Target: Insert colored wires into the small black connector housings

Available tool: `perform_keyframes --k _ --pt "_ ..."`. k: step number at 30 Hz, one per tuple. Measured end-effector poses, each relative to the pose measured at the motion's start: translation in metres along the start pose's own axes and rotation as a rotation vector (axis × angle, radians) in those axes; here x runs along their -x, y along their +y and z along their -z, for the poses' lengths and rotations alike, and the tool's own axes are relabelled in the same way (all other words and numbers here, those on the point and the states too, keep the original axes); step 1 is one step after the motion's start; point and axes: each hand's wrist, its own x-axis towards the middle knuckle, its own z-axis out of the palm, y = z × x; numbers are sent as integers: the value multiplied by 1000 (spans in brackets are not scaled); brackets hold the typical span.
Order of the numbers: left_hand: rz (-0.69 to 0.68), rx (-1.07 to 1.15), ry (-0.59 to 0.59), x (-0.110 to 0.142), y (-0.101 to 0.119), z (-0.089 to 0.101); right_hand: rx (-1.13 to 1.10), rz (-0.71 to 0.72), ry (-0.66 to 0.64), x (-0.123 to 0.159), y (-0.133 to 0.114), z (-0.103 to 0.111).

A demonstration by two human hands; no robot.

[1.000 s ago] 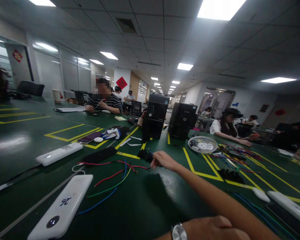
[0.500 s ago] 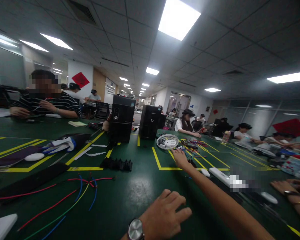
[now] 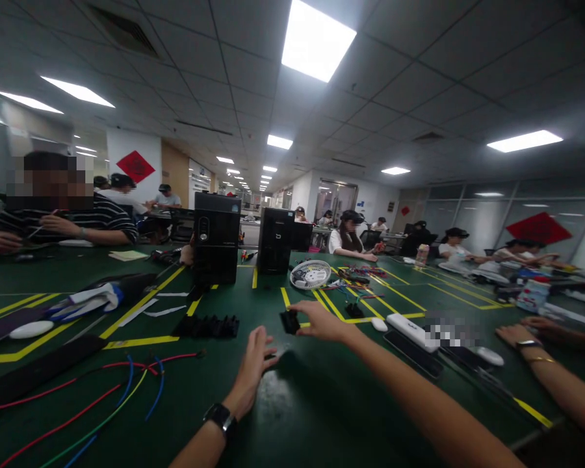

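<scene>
Between the thumb and fingers of my right hand is a small black block-shaped part, held just above the green table. My left hand, with a watch on the wrist, reaches forward with its fingers apart and nothing in them. Just left of it lies a row of black plastic parts. Another small black part with thin wires stands beyond my right forearm. Loose red, blue and green wires lie spread at the left.
Two black computer towers stand ahead, beside a white round basket and a wire heap. Gloves lie left. A white power strip and phone lie right, near another person's hand. A co-worker sits across at left.
My right hand has come back toward the middle from beside the basket and now grips the small black part. My left hand has moved forward and left, fingers spreading. The view has turned slightly right.
</scene>
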Motion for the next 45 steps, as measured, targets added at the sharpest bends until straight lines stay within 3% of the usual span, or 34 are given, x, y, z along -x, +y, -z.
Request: perform_keyframes --k 3,6,9,13,15,20,23,25,28,31,33,36,41,45 --pt "203 261 -29 0 -1 0 -24 96 147 -10 -44 -17" --pt "197 294 -2 -1 -1 5 8 83 213 -3 -60 -27" --pt "136 337 43 -4 0 10 63 -29 236 27 -32 -26" --pt "164 378 25 -7 3 11 169 -375 196 82 32 -21" --pt "182 397 -11 -6 4 9 211 -504 138 102 53 -20" --pt "182 428 -68 0 4 2 290 -600 7 111 58 -20" --pt "131 460 -51 0 4 3 251 -605 96 99 46 -18" --pt "86 496 -46 -2 5 5 92 -542 240 85 32 -17" --pt "38 552 -69 -4 6 6 -418 -398 375 56 -7 -21" --pt "0 575 -86 -4 7 6 -968 -361 257 26 -58 -34" --pt "-47 562 -73 -4 7 7 -1192 -400 151 11 -85 -45" --pt "-131 491 -50 -4 7 8 -1348 -447 99 2 -102 -58" --pt "-187 408 -121 1 4 3 -1387 -488 151 9 -97 -62" --pt "-195 388 -101 4 3 -2 -1370 -504 149 14 -94 -60"
